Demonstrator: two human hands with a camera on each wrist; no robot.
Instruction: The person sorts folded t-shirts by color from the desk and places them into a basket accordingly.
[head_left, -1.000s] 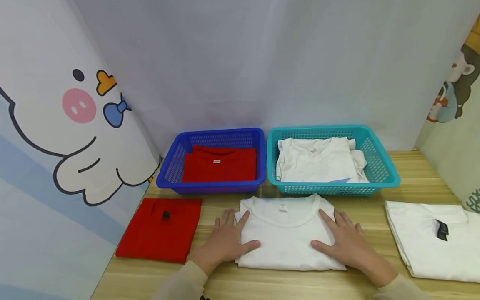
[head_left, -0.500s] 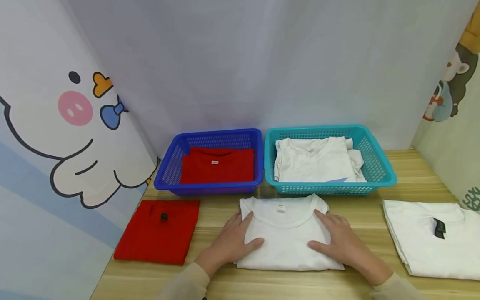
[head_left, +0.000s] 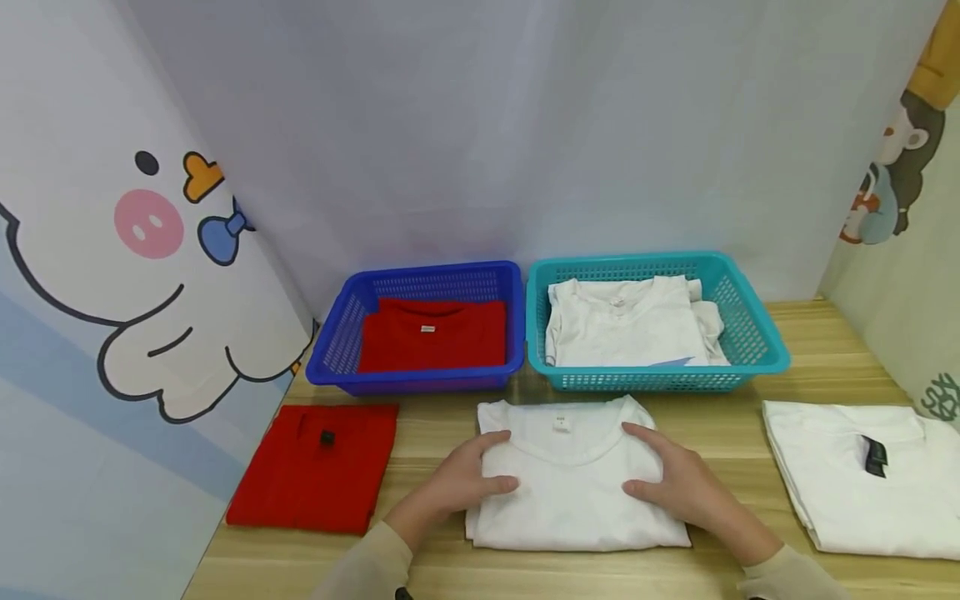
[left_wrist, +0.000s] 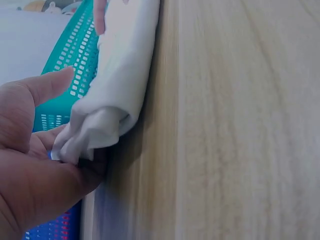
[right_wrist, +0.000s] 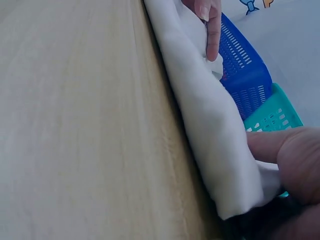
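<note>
A folded white T-shirt (head_left: 570, 500) lies in the middle of the table, neckline and small label facing up. My left hand (head_left: 457, 479) grips its left side edge; in the left wrist view the fingers curl under the layered edge, and the thumb (left_wrist: 57, 85) stands above it. At the opposite edge, my right hand (head_left: 686, 487) holds the shirt with the thumb (right_wrist: 270, 145) on top, while its other fingers are mostly hidden beneath or dark in the right wrist view.
Behind the shirt stand a blue basket (head_left: 420, 382) holding folded red clothing and a teal basket (head_left: 660, 379) holding folded white clothing. A folded red shirt (head_left: 315, 483) lies at left, a folded white shirt (head_left: 877, 508) at right. A curtain (head_left: 480, 125) hangs behind.
Both hands first lay flat with fingers spread on the shirt's sides. Their fingers have since curled around and under its side edges. The shirt has stayed nearly in place.
</note>
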